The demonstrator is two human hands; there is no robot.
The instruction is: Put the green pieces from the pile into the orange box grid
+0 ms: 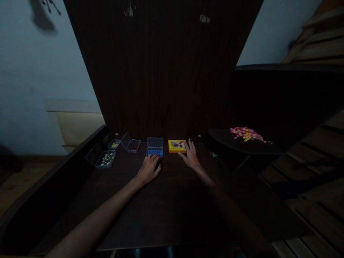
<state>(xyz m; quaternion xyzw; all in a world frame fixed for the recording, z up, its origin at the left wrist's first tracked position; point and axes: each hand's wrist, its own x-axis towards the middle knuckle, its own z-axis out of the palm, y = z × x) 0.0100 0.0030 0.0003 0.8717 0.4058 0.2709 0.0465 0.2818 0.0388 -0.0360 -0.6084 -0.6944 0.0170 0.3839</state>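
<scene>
Head view: the left hand [149,169], digits apart, could spill the blue-filled box [155,143] by nudging it; the right hand [191,157] lies splayed at the yellow box [176,146].

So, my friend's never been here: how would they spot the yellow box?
On the dark desk, look to the far edge, near the tall panel. The yellow box lies there, between the open clear box of blue pieces and the right hand. Its yellow, printed top sets it apart from the see-through boxes on its left.
</scene>
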